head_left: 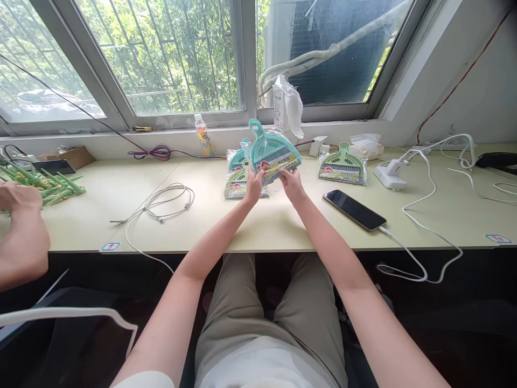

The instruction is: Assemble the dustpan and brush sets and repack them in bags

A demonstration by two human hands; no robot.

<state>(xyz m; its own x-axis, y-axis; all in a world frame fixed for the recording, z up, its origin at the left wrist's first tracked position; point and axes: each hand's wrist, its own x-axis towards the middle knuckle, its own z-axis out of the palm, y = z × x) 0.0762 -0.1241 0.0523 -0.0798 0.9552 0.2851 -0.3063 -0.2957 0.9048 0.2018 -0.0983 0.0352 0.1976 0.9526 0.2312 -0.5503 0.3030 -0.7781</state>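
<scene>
A teal mini dustpan-and-brush set in a clear plastic bag [271,151] is held up above the desk [92,215]. My left hand [253,186] pinches its lower left edge and my right hand [291,183] pinches its lower right edge. Beneath and behind it lies a small pile of similar packaged sets [238,180], teal and light green. Another packaged green set [343,164] lies apart to the right.
A black phone [354,210] on a white cable lies right of my hands. A coiled white cable [165,202] lies to the left, with a drink bottle [204,136] near the window. A white charger [390,175] sits at right. Another person's hand [18,231] and green sticks [52,186] are at far left.
</scene>
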